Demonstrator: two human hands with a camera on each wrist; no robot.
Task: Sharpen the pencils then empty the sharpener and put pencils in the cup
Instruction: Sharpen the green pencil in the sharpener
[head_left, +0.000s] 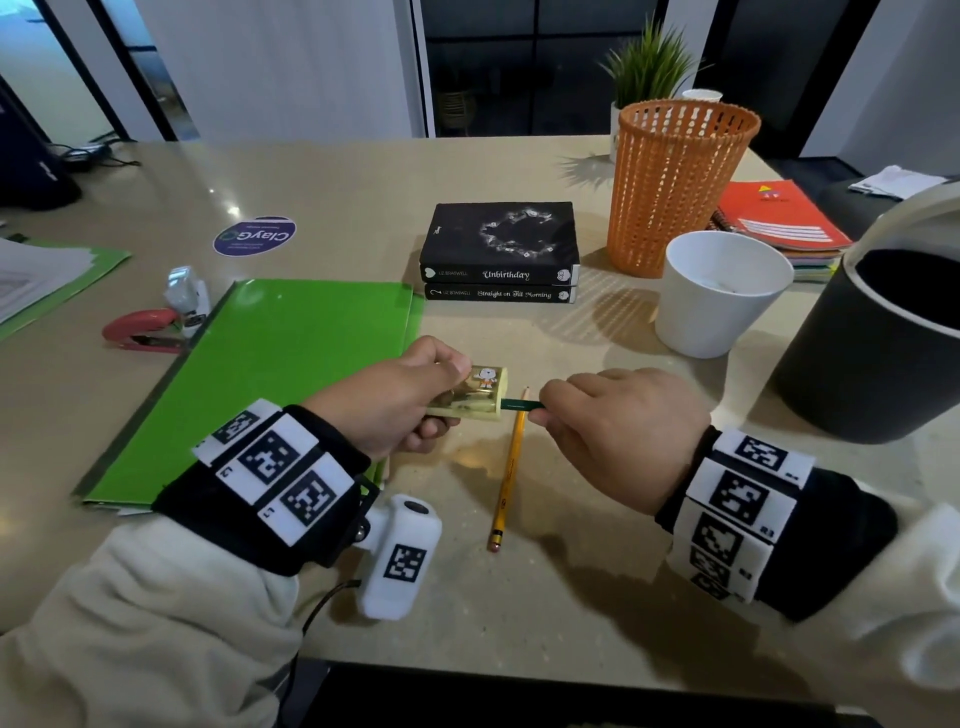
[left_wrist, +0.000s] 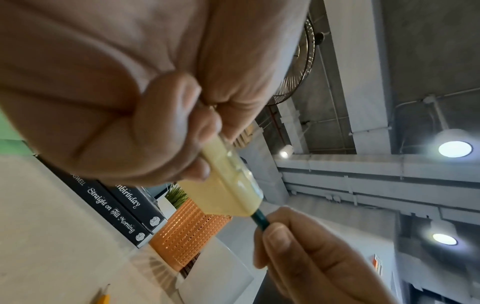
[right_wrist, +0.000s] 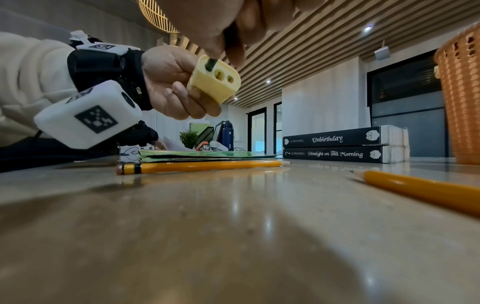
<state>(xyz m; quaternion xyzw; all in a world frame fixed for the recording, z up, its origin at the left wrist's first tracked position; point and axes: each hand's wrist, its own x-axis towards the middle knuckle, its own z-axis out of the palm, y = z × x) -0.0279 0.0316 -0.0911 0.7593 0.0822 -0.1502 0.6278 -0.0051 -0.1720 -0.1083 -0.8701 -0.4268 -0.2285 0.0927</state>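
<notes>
My left hand (head_left: 441, 400) grips a pale yellow sharpener (head_left: 475, 397) with a clear lid a little above the table. My right hand (head_left: 550, 410) pinches a dark green pencil (head_left: 521, 405) whose tip end sits in the sharpener's end hole (right_wrist: 209, 66). In the left wrist view the sharpener (left_wrist: 228, 195) meets the green pencil (left_wrist: 259, 220) just past my fingers. A yellow pencil (head_left: 508, 467) lies on the table below both hands, tip pointing away from me. A second yellow pencil (right_wrist: 428, 190) lies under my right wrist, hidden in the head view. The white cup (head_left: 722, 293) stands to the right.
An orange mesh basket (head_left: 675, 182) stands behind the cup and a black bin (head_left: 878, 343) at the right edge. Two stacked black books (head_left: 501, 249) lie behind my hands. A green folder (head_left: 270, 379), a red stapler (head_left: 140, 332) and a small bottle (head_left: 187, 296) lie left.
</notes>
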